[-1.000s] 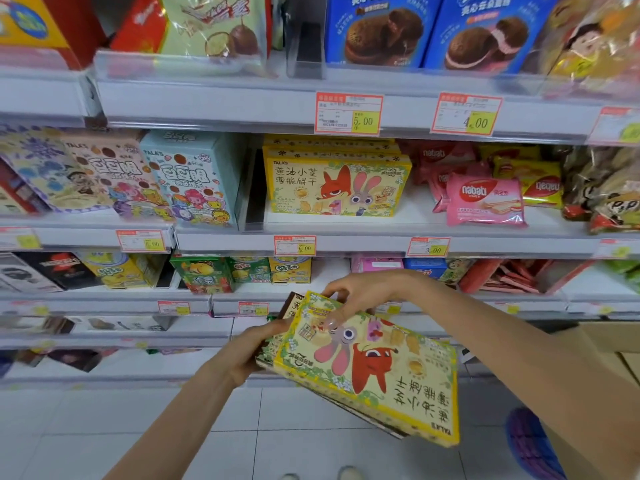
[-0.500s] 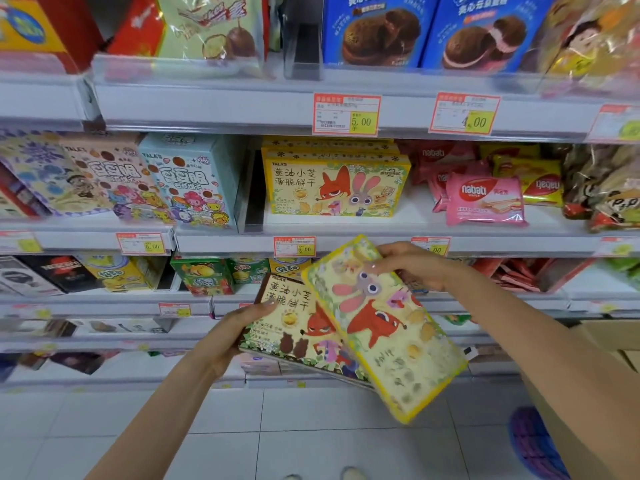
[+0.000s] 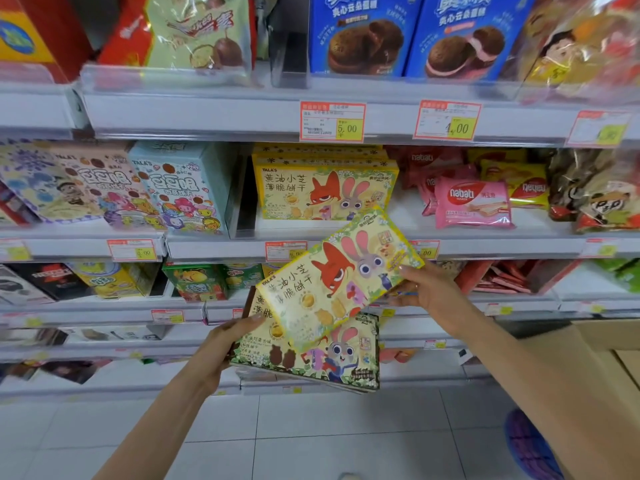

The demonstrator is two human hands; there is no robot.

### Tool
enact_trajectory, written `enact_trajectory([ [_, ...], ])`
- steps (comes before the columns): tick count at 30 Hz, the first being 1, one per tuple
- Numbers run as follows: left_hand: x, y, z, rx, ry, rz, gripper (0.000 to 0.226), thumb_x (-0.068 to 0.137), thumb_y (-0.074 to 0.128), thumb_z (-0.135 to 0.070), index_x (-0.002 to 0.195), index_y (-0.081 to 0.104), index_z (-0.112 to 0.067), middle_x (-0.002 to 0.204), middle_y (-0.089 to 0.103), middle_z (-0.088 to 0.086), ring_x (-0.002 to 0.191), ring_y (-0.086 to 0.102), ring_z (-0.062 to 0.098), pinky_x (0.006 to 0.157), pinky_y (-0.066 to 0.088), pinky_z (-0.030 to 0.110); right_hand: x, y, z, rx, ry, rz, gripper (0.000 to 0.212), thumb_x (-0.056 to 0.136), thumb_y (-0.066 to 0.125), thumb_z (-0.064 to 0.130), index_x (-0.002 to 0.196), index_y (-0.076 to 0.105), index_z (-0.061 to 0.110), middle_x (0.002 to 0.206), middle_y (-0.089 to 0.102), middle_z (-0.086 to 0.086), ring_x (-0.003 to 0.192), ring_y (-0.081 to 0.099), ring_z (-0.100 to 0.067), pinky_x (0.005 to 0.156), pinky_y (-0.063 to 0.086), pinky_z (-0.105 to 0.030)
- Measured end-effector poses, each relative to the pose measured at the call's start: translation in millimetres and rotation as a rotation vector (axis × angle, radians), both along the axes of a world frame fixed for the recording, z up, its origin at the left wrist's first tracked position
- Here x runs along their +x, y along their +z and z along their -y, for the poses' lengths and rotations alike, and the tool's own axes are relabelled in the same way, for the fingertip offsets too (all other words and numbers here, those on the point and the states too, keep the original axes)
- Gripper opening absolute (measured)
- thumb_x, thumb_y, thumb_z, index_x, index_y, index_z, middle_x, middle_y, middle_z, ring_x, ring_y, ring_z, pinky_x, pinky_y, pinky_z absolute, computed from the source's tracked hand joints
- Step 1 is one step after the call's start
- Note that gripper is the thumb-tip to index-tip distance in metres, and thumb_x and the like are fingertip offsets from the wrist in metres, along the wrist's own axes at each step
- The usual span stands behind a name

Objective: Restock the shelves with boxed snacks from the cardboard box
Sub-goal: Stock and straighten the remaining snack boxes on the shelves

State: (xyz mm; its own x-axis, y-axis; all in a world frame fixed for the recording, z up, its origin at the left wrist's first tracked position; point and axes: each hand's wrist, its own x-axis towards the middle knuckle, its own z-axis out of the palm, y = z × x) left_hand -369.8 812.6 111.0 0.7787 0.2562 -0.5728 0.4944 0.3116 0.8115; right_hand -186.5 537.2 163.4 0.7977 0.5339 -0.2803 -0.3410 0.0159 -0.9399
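My right hand (image 3: 424, 294) grips the right end of a yellow snack box (image 3: 332, 282) printed with a fox and a rabbit, tilted with that end raised toward the shelf. Below it my left hand (image 3: 227, 341) holds the left edge of a small stack of similar boxes (image 3: 325, 362), the top one with a brown-trimmed print. A stack of matching yellow boxes (image 3: 322, 192) stands on the middle shelf (image 3: 381, 244), just above the raised box. A corner of the cardboard box (image 3: 609, 344) shows at the right edge.
Pink and red wafer packs (image 3: 471, 202) lie right of the yellow stack, a pale blue cookie box (image 3: 180, 188) to its left. Blue sandwich-cookie boxes (image 3: 367, 32) fill the top shelf. Small green boxes (image 3: 197, 280) sit on the shelf below. White floor tiles (image 3: 311, 438) lie underfoot.
My right hand has lifted the top yellow box off the stack, turned it right way up and raised it toward the middle shelf. My left hand stayed low with the remaining boxes.
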Motion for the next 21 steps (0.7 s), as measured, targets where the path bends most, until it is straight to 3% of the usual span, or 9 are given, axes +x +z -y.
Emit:
enact_trajectory([
  [2, 3, 6, 4, 0.017, 0.016, 0.008, 0.079, 0.038, 0.076, -0.064, 0.108, 0.066, -0.027, 0.123, 0.060, -0.002, 0.120, 0.047, 0.021, 0.105, 0.033, 0.044, 6, -1, 8, -0.095, 0.049, 0.021, 0.049, 0.069, 0.071, 0.001, 0.113, 0.052, 0.012, 0.093, 0.067, -0.009, 0.072, 0.068, -0.025, 0.060, 0.058, -0.035],
  [4, 3, 7, 3, 0.042, 0.052, 0.014, 0.071, 0.040, 0.076, -0.058, 0.102, 0.068, -0.025, 0.112, 0.060, 0.003, 0.105, 0.051, 0.019, 0.089, 0.037, 0.037, 8, 3, 15, -0.259, 0.201, 0.069, 0.052, 0.071, 0.072, -0.003, 0.113, 0.050, 0.018, 0.099, 0.066, -0.006, 0.081, 0.068, -0.023, 0.064, 0.056, -0.030],
  [6, 4, 10, 1, 0.050, 0.062, 0.040, 0.067, 0.041, 0.078, -0.062, 0.098, 0.071, -0.028, 0.097, 0.052, 0.000, 0.085, 0.046, 0.015, 0.075, 0.034, 0.033, 7, 6, 18, -0.390, 0.323, 0.085, 0.036, 0.081, 0.068, 0.003, 0.110, 0.055, 0.020, 0.101, 0.067, -0.001, 0.086, 0.067, -0.014, 0.067, 0.052, -0.021],
  [7, 5, 10, 1, 0.040, 0.063, 0.050, 0.072, 0.039, 0.079, -0.067, 0.099, 0.072, -0.029, 0.096, 0.051, -0.003, 0.083, 0.046, 0.014, 0.075, 0.035, 0.032, 6, 7, 16, -0.441, 0.346, 0.101, 0.025, 0.084, 0.067, 0.009, 0.105, 0.059, 0.021, 0.099, 0.068, 0.002, 0.086, 0.066, -0.008, 0.068, 0.049, -0.017],
  [9, 6, 15, 2, 0.041, 0.054, 0.077, 0.078, 0.037, 0.077, -0.067, 0.103, 0.069, -0.027, 0.099, 0.061, -0.007, 0.093, 0.053, 0.013, 0.088, 0.037, 0.033, 4, 8, 13, -0.490, 0.391, 0.129, 0.015, 0.081, 0.072, 0.016, 0.092, 0.066, 0.024, 0.090, 0.071, 0.010, 0.083, 0.065, -0.004, 0.068, 0.045, -0.013],
  [12, 9, 22, 6, 0.077, 0.047, 0.072, 0.084, 0.034, 0.072, -0.062, 0.108, 0.064, -0.023, 0.107, 0.062, -0.011, 0.108, 0.049, 0.013, 0.090, 0.032, 0.033, 7, 8, 8, -0.530, 0.457, 0.130, 0.026, 0.064, 0.079, 0.022, 0.088, 0.069, 0.022, 0.085, 0.070, 0.004, 0.081, 0.064, -0.010, 0.069, 0.044, -0.023],
  [14, 7, 25, 6, 0.097, 0.053, 0.077, 0.083, 0.032, 0.074, -0.061, 0.104, 0.065, -0.021, 0.106, 0.063, -0.010, 0.108, 0.050, 0.015, 0.088, 0.034, 0.034, 10, 11, 8, -0.529, 0.465, 0.147, 0.038, 0.060, 0.076, 0.022, 0.097, 0.068, 0.014, 0.084, 0.068, 0.000, 0.075, 0.062, -0.012, 0.061, 0.041, -0.022],
  [16, 3, 25, 1, 0.113, 0.073, 0.074, 0.083, 0.028, 0.075, -0.060, 0.100, 0.066, -0.020, 0.103, 0.067, -0.008, 0.102, 0.055, 0.014, 0.083, 0.040, 0.035, 15, 15, 10, -0.448, 0.382, 0.162, 0.034, 0.065, 0.074, 0.016, 0.098, 0.067, 0.011, 0.078, 0.068, -0.001, 0.069, 0.058, -0.015, 0.050, 0.034, -0.020],
  [21, -11, 21, -13, 0.086, 0.090, 0.028, 0.088, 0.031, 0.069, -0.062, 0.110, 0.063, -0.022, 0.105, 0.058, -0.011, 0.111, 0.040, 0.014, 0.089, 0.027, 0.039, 34, 26, 7, -0.196, 0.032, 0.228, 0.025, 0.078, 0.063, -0.002, 0.097, 0.061, 0.014, 0.073, 0.069, 0.007, 0.053, 0.053, -0.011, 0.043, 0.037, -0.018],
])
